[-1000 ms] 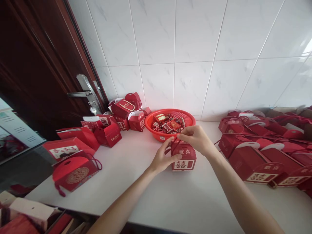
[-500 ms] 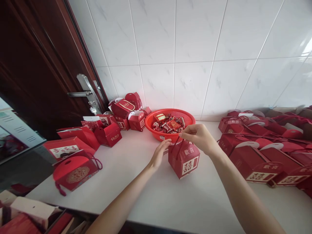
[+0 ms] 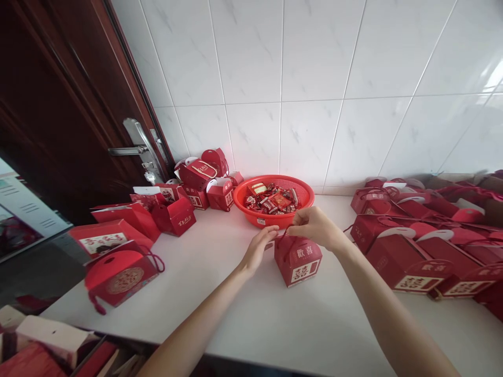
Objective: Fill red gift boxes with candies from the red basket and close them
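Note:
A small red gift box (image 3: pixel 298 261) with gold lettering and a white label stands on the white tabletop in front of me. Above its top, my right hand (image 3: pixel 314 229) pinches the dark red cord (image 3: pixel 286 232) between thumb and fingers. My left hand (image 3: pixel 258 250) is beside the box's upper left, its fingers stretched toward the cord; whether the tips touch the box is unclear. Just behind sits a red plastic basket (image 3: pixel 251 212) holding wrapped sweets (image 3: pixel 275 200).
Rows of red gift boxes (image 3: pixel 408 262) fill the right side. More boxes stand at left, including one with a round gold pattern (image 3: pixel 126 280). A tiled wall (image 3: pixel 310 136) backs the table, and a dark door (image 3: pixel 74 104) is at the left. Opened cartons (image 3: pixel 55 335) occupy the lower left corner.
My right hand has come down closer to the box top, drawing the cord lower and leftward. The box has straightened slightly. The left hand has barely shifted.

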Tool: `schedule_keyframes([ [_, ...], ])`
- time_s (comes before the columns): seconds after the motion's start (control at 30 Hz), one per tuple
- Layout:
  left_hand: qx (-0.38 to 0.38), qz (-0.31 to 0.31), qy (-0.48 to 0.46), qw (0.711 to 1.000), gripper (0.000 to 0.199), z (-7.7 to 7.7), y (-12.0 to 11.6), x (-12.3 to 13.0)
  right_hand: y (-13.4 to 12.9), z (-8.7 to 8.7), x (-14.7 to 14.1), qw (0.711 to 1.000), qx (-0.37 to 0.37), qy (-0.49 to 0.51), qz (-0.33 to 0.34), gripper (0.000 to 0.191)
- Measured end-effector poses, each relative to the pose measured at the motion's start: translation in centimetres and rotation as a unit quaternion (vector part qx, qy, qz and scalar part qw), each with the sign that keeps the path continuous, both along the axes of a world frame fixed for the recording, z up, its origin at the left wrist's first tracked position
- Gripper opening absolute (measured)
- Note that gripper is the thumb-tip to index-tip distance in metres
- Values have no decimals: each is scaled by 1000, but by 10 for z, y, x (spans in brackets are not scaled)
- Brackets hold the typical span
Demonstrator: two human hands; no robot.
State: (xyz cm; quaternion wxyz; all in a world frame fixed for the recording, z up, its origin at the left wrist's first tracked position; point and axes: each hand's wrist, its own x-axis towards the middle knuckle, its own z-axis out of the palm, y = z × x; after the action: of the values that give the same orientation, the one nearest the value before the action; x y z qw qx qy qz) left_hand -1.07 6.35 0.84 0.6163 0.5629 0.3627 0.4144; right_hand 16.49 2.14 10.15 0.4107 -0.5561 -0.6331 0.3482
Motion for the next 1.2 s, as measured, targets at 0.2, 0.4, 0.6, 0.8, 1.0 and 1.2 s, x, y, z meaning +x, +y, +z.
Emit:
schedule_keyframes([
  [0.2,-1,-20,6,1000,42,3,-3,1,2,-6,-4,998,17,-52,-17,26],
  [0.4,-4,-30,-16,999,41,2,-3,1,5,-8,-5,994,62,-72,-48,26],
  [0.6,16,-9,-30,999,43,-6,0,2,5,-8,-5,994,65,-62,-57,27],
  [0.8,41,-17,-35,998,38,-5,-2,2,3,-5,-6,997,61,-44,-36,31],
  [1.0,82,-26,-14,996,32,-10,-2,3,4,-5,-7,998,48,-37,-34,33],
  [1.2,96,-18,12,995,20,-12,1,4,3,-5,-8,999,10,-43,-10,36],
])
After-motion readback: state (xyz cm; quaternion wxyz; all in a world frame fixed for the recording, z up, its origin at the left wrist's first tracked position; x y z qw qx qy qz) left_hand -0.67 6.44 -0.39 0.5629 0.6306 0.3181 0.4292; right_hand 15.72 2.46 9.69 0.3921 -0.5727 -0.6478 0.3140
